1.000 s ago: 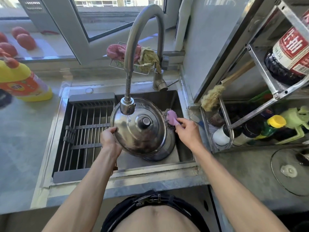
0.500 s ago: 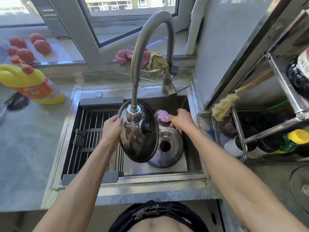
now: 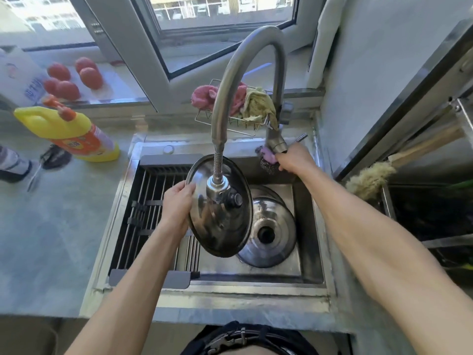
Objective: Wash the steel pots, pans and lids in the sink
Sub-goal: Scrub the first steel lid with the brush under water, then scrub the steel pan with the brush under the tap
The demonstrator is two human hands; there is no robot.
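1. Head view showed the left hand (image 3: 176,208) gripping the lid (image 3: 220,206) by its left rim, fingers curled over the edge, and holding it tilted over the sink (image 3: 311,252) with its knob facing right.
2. The lid sat directly under the spout (image 3: 217,187), which hung in front of its upper face, so the lid was already placed for a rinse.
3. The right hand (image 3: 294,158) was at the far right corner of the sink, clutching the scourer (image 3: 267,160) and lying against the base of the tap (image 3: 275,143); the lever (image 3: 298,137) stuck out just beyond its knuckles.
4. That made the right hand the nearer one to the lever, and the lever lay just far and right of it. Judged from this, turning the water on was the next move, and it belonged to the right hand.
5. No running water could be made out.
6. A second steel piece, domed (image 3: 268,231), rested on the sink floor to the right of the held lid and partly behind it, well apart from both hands.
7. A rack (image 3: 153,213) covered the left half of the sink.
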